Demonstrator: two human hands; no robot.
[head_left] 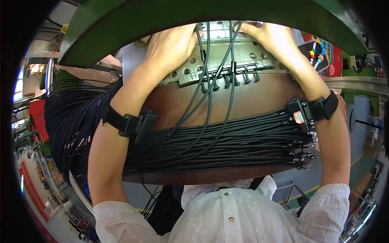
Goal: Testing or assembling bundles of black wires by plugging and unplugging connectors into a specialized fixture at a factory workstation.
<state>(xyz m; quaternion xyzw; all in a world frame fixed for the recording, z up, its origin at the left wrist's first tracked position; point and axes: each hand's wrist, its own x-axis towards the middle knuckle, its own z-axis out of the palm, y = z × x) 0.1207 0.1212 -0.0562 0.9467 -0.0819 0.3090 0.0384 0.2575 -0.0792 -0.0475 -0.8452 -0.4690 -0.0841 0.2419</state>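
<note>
Black cables (227, 141) lie in a thick bundle across my brown table (251, 97), plug ends at the right. Several plugs (231, 75) already sit in the metal mould (227, 56), their leads running back over it. My left hand (170, 44) and right hand (271, 36) press flat on the mould's far side, fingers curled over the leads. Judging by the bundle, most cables are left.

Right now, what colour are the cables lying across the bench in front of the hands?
Black, all of them; the cable bundle shows best in the head view.
</note>
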